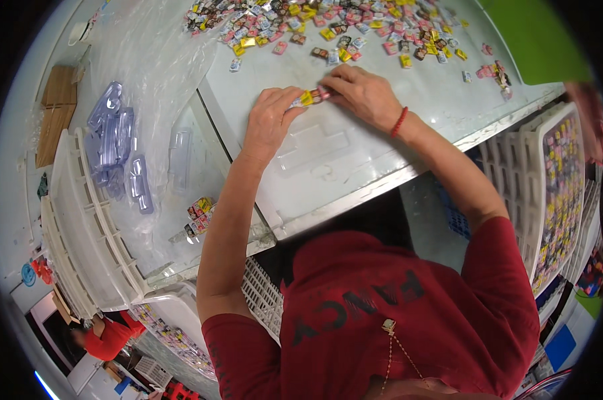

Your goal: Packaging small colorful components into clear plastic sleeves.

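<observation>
Row of packets: one short row of small packets (311,98) is spanning the gap between two hands, above the worktop; yellow, brown and pink are showing, but fingers are hiding the full count.
Left hand: one, the left hand (269,120), is pinching the row's left end.
Right hand: one, the right hand (365,95), is gripping the row's right end with its fingertips; one red bracelet (400,123) is circling the wrist.
Clear tray: one clear tray (313,143) is lying on the worktop (381,157), just nearer the body than the row.
Loose packets: one broad scatter of loose packets (375,33) is covering the far side, too many for counting.
Left side: one heap of plastic trays (115,143) is overlapping uncountably; one small packet cluster (200,217) is sitting beside the left forearm.
Co-worker: one person in red (108,340) is standing at lower left.
</observation>
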`<state>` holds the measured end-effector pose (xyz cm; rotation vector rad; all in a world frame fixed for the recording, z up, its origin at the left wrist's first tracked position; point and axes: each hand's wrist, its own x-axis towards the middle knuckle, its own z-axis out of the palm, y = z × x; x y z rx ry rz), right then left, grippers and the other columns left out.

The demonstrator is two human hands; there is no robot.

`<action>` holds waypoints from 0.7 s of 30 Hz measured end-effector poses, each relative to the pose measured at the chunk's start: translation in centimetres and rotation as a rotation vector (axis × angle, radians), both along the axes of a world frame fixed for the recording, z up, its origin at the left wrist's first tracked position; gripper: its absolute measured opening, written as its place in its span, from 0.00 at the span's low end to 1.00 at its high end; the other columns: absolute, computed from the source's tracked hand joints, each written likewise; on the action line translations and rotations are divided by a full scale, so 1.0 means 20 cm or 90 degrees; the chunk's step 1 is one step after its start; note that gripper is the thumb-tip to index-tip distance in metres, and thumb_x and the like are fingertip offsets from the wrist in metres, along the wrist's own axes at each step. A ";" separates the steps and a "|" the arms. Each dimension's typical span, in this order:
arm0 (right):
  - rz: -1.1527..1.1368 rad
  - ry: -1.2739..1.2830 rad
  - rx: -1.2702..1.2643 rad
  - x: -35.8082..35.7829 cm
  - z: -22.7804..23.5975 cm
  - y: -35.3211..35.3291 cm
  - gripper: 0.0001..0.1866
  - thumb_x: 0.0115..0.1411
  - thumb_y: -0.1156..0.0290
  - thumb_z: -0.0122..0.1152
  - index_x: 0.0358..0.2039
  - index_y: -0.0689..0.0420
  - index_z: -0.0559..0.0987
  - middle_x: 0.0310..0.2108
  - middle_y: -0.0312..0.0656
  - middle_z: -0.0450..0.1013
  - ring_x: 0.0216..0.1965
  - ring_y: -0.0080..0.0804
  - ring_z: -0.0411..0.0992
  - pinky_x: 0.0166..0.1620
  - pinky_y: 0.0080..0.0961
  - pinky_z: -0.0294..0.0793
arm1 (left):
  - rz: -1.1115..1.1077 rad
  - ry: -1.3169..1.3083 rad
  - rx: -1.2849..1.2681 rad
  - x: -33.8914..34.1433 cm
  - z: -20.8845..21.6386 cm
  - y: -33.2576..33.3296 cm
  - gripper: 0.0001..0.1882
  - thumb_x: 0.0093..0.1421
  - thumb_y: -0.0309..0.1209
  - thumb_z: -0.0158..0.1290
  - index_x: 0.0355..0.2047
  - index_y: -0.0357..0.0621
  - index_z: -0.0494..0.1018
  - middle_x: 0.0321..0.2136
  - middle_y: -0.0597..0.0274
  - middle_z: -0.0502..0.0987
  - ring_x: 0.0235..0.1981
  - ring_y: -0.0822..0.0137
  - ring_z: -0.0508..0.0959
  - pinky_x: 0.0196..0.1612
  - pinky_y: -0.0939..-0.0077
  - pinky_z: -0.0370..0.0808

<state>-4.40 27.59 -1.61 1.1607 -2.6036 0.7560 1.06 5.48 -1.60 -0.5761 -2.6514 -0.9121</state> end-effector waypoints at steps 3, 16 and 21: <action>0.007 0.036 -0.038 0.00 -0.01 -0.01 0.16 0.54 0.69 0.63 0.44 0.51 0.77 0.38 0.36 0.73 0.37 0.35 0.74 0.36 0.28 0.75 | 0.011 0.023 -0.011 0.01 -0.01 0.00 0.17 0.49 0.25 0.60 0.41 0.40 0.75 0.38 0.59 0.78 0.40 0.56 0.74 0.45 0.66 0.72; 0.055 -0.010 0.057 0.30 0.25 0.01 0.12 0.52 0.69 0.63 0.39 0.50 0.78 0.36 0.34 0.71 0.35 0.31 0.74 0.33 0.24 0.75 | 0.066 0.032 -0.031 0.40 0.20 0.09 0.16 0.47 0.23 0.61 0.38 0.37 0.76 0.38 0.59 0.77 0.39 0.58 0.74 0.42 0.69 0.74; 0.063 -0.007 0.056 0.36 0.14 -0.02 0.11 0.51 0.70 0.63 0.37 0.51 0.78 0.35 0.35 0.71 0.35 0.31 0.72 0.33 0.25 0.75 | 0.070 0.036 -0.045 0.46 0.10 0.09 0.14 0.47 0.22 0.60 0.37 0.36 0.76 0.39 0.59 0.77 0.40 0.58 0.75 0.43 0.70 0.74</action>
